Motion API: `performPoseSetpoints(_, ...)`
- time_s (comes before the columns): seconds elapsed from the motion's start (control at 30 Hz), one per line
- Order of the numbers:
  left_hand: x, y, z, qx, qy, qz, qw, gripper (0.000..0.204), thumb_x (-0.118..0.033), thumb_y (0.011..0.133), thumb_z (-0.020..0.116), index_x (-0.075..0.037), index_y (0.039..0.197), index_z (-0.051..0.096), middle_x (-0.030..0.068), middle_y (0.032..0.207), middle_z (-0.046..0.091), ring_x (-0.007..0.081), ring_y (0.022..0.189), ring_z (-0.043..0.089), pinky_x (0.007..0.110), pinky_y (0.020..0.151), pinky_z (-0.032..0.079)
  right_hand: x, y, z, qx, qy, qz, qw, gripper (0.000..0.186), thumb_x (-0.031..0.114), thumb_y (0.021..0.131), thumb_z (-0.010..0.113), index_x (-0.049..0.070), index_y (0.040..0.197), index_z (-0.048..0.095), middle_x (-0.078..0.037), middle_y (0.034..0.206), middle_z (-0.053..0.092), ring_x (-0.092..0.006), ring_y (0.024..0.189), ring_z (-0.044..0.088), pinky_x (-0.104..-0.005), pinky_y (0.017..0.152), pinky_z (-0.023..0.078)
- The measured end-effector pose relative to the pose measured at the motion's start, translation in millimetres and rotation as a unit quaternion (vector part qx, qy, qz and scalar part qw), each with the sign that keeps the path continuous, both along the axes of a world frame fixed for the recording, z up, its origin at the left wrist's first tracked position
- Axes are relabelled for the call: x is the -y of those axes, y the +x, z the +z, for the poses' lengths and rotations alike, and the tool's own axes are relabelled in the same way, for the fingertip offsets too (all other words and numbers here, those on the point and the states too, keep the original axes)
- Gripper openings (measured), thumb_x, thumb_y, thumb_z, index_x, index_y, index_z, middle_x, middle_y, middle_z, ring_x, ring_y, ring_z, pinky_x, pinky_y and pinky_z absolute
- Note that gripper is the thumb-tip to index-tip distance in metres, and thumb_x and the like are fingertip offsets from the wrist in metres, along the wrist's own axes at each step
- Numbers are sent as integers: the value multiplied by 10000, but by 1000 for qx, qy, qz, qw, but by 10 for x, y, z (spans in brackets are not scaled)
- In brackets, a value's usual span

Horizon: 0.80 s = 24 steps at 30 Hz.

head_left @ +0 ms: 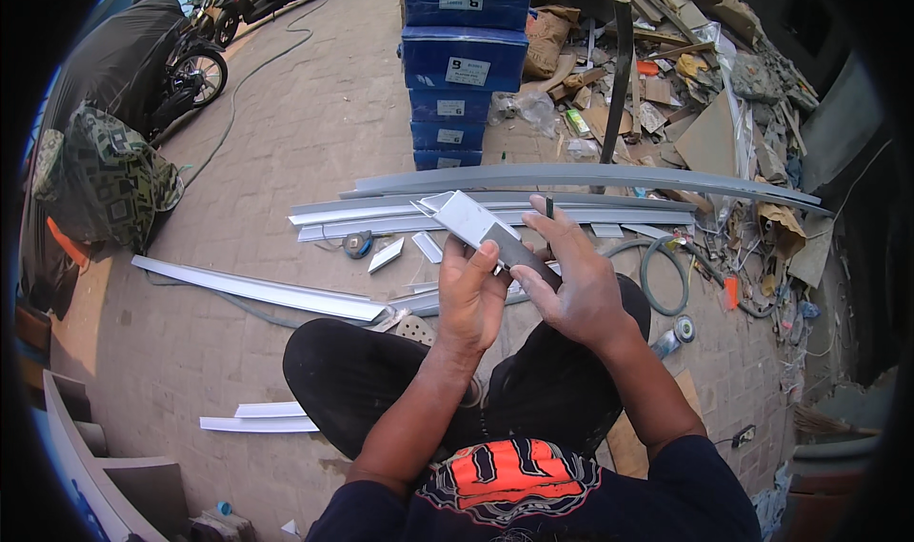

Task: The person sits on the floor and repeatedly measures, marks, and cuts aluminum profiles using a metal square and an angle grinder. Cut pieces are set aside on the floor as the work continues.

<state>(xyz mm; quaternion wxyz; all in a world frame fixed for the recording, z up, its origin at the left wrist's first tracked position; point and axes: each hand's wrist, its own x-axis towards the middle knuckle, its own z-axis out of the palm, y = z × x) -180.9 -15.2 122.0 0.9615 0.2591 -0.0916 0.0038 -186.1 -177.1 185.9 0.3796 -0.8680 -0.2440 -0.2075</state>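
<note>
In front of my lap, my left hand (473, 299) grips a short white profile piece (468, 213), its thumb pressed on top. The piece is tilted, with its cut, hollow end pointing to the far left. A dark grey flat bar (522, 254) lies along its near-right part. My right hand (586, 285) closes on the bar from the right, thumb on its edge and the other fingers partly extended. A dark pencil-like stub (549, 207) sticks up by its fingertips; the rest is hidden. Small white offcuts (387, 256) lie on the paving beyond my left hand.
Long white profiles (581, 177) lie across the paving ahead, another (257, 287) to the left. A tape measure (358, 244) sits near them. An angle grinder (674, 336) and coiled hose (657, 295) are right. Blue boxes (465, 59) and rubble (666, 95) stand beyond.
</note>
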Motion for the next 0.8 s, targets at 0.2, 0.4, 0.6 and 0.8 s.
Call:
performPoseSetpoints(0.2,7,26,-71,-2,4,8,1000,574,-181,1093,714,-80,1569,410,96,1421,588,242,1296,614,491,1141,501,28,-139,-58,58,-54,-19,997,473,146,884,902,28,1316,749,-177,1242,753,-345,967,790,-392,804,637)
performPoseSetpoints(0.4,6,6,-43,-7,20,7,1000,488,-226,1113,694,-57,1520,484,80,1394,662,241,1319,641,448,1143,491,38,-135,-119,73,-47,-12,996,490,123,883,894,33,1344,755,-174,1175,749,-330,887,770,-390,761,627)
performPoseSetpoints(0.6,-4,-16,-9,1,34,0,999,489,-224,1113,695,-50,1520,486,85,1400,661,240,1329,637,449,1151,489,71,-136,-78,65,-32,6,997,474,114,882,893,11,1325,759,-184,1156,747,-330,858,770,-385,740,624)
performPoseSetpoints(0.8,-22,16,-40,6,43,-18,999,626,-226,1088,749,-60,1577,396,113,1444,605,264,1333,631,472,1103,555,80,-139,-57,109,-54,1,993,449,113,887,891,-8,1302,767,-181,1135,751,-322,847,771,-381,725,623)
